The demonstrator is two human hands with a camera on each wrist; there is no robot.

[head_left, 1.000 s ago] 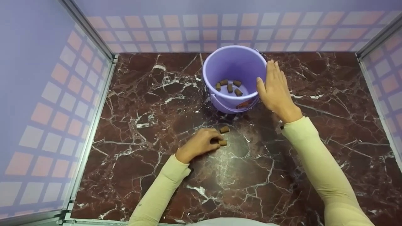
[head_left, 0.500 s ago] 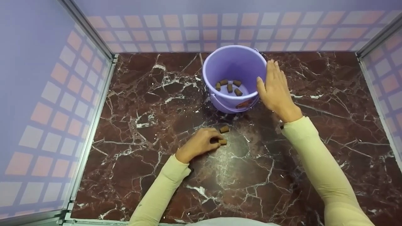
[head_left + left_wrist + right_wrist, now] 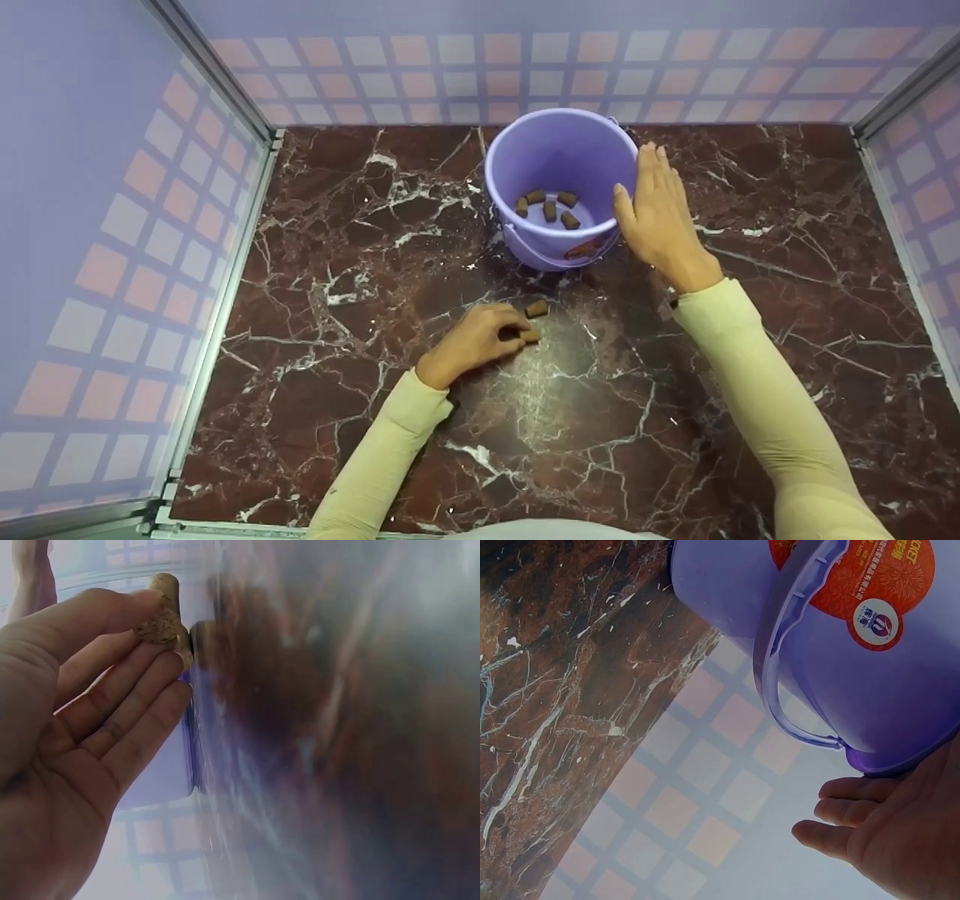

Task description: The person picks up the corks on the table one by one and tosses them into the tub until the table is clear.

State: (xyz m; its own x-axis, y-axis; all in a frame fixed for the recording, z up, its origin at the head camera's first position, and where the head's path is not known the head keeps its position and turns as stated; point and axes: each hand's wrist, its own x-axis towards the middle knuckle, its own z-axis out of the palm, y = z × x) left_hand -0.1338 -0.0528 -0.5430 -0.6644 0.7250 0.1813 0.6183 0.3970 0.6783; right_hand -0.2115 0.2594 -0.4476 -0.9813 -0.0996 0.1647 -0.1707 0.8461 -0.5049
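Note:
My left hand (image 3: 480,337) pinches a brown cork (image 3: 530,336) between thumb and fingertips, low over the marble-patterned table. In the left wrist view the cork (image 3: 159,626) shows its speckled end face under the thumb. Just beyond it, a second cork (image 3: 537,308) lies on its side on the table. The purple bucket (image 3: 562,142) stands upright farther back, with several corks (image 3: 550,211) on its bottom. My right hand (image 3: 664,217) is at the bucket's right side, fingers straight and thumb at the rim. The right wrist view shows those fingers (image 3: 840,814) beside the rim.
The bucket's handle (image 3: 765,652) hangs down along its front, near a red label (image 3: 885,577). Checkered panels (image 3: 502,67) in metal frames (image 3: 217,75) enclose the table (image 3: 360,300) at the back, left and right.
My left hand and the pinched cork have shifted slightly away from me, a little closer to the other cork. The right hand and the bucket have stayed in place.

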